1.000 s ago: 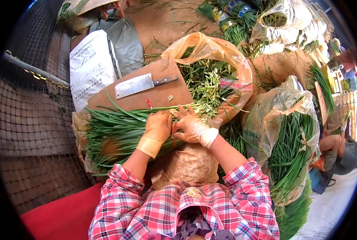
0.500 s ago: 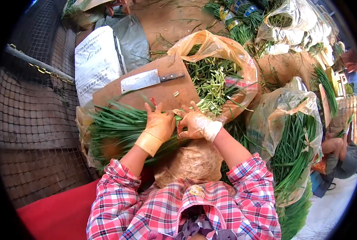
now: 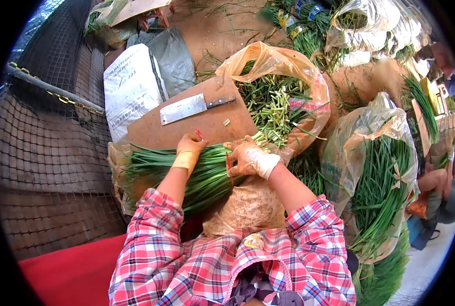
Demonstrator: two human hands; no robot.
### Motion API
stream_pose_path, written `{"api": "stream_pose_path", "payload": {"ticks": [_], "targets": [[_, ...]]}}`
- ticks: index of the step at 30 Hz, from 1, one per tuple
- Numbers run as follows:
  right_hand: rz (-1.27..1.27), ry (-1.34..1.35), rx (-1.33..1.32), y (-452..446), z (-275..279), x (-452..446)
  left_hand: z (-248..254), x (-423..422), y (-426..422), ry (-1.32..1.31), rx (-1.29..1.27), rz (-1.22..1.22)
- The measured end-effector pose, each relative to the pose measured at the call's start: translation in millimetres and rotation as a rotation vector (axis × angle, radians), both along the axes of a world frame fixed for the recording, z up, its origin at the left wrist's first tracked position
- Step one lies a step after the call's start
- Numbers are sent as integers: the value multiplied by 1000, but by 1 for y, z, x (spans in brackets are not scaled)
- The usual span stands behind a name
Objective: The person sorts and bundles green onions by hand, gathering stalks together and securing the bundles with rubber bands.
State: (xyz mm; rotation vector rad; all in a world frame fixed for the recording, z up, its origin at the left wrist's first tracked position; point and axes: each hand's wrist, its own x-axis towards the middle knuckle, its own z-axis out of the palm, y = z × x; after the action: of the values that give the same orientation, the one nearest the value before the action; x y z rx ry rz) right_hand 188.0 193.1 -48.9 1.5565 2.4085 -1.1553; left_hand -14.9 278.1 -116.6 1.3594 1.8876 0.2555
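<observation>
A bundle of long green chives point(image 3: 207, 171) lies crosswise in front of me, leaves to the left and pale cut ends to the right. My left hand point(image 3: 189, 151), in a stained glove, is at the bundle's upper edge, its fingertips closed on a thin red tie point(image 3: 200, 134). My right hand point(image 3: 251, 158), gloved too, is wrapped over the bundle near the cut ends, beside another red strip point(image 3: 229, 166). Just beyond is a brown cutting board point(image 3: 186, 132), on which rests a cleaver point(image 3: 183, 109) with a dark handle.
An orange-tinted plastic bag point(image 3: 319, 112) of chive trimmings stands open right of the board. Farther right, a clear bag point(image 3: 339, 153) holds more chives. A white printed sack point(image 3: 130, 89) lies back left, near netting point(image 3: 49, 168). Another person's arm point(image 3: 434, 183) shows at the far right.
My left hand has gone from lying spread across the chives to the bundle's upper edge, fingers drawn in at the red tie. My right hand stays by the cut ends. The view has shifted slightly.
</observation>
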Motion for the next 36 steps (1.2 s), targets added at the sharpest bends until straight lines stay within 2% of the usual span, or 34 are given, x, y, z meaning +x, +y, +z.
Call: {"api": "stream_pose_path", "payload": {"ticks": [1,2,5,6,8,9,10,11,12,13,16,18,19,21,23,24,25,26,30,31,32,33,34,35,36], "targets": [[-9,14,1,0,1,1,10,9,0,233,59,-225],[-22,27,-1,-1,1,2,21,17,-1,270,43,-249],[-28,34,28,-4,-3,2,-1,20,4,317,132,-277],[-25,20,59,-4,-8,1,-14,11,9,316,123,-356],[-72,131,50,-7,-2,3,15,22,-5,261,186,-343],[-122,189,259,-12,-21,1,6,17,-9,260,407,-424],[-68,185,57,-7,-11,1,23,24,-16,273,465,-454],[-115,259,59,-11,-15,2,32,24,-19,215,598,-583],[-116,290,67,-12,-17,3,35,30,-18,351,577,-649],[-149,278,201,-14,-24,2,14,24,-8,320,706,-712],[-88,198,114,-7,-17,0,17,27,-3,131,647,-725],[-78,154,80,8,-27,-2,12,30,7,1,449,-559],[-92,130,108,13,-31,-2,4,30,13,-17,453,-569],[-113,95,130,13,-35,6,0,35,21,-319,569,-493],[-105,74,411,10,-34,16,12,47,13,-260,535,-508],[-88,48,298,6,-24,18,9,54,8,-161,514,-539],[-90,42,299,3,-23,19,5,58,8,-59,496,-569],[-132,91,274,1,-25,20,-2,63,13,-64,500,-570],[-215,259,274,-2,-39,25,-56,54,22,-385,508,-496],[-191,312,308,-2,-43,23,-17,58,12,-179,462,-592],[-230,438,358,-6,-34,23,9,61,7,-39,541,-712],[-242,463,286,-8,-14,25,36,66,-1,-68,446,-677],[-168,453,454,-5,-25,26,33,66,2,-62,473,-682],[-167,328,472,-5,-31,23,30,67,8,-16,354,-663],[-181,270,484,-9,-31,20,16,67,12,-105,333,-614]]}}
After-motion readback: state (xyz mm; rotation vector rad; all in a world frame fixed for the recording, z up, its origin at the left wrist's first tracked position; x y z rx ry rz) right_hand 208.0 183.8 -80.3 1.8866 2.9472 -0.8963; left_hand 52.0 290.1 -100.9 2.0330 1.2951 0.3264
